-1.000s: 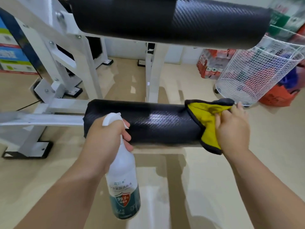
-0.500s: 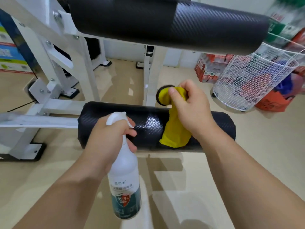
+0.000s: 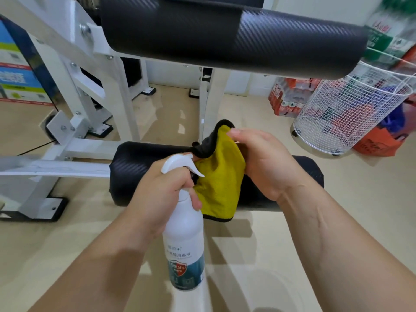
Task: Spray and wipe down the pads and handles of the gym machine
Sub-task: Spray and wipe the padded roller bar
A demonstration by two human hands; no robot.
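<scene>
Over the glossy beige floor (image 3: 351, 206), left hand (image 3: 162, 190) grips a spray bottle (image 3: 184, 239) and right hand (image 3: 265, 163) clutches a yellow cloth (image 3: 221, 183).

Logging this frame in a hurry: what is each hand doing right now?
Left hand: closed, holding the spray bottle.
Right hand: closed, holding the yellow cloth.

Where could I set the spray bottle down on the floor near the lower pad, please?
Bare floor lies this side of the lower pad, and more between its right end and the wire basket. Left is crowded with white frame feet.
</scene>
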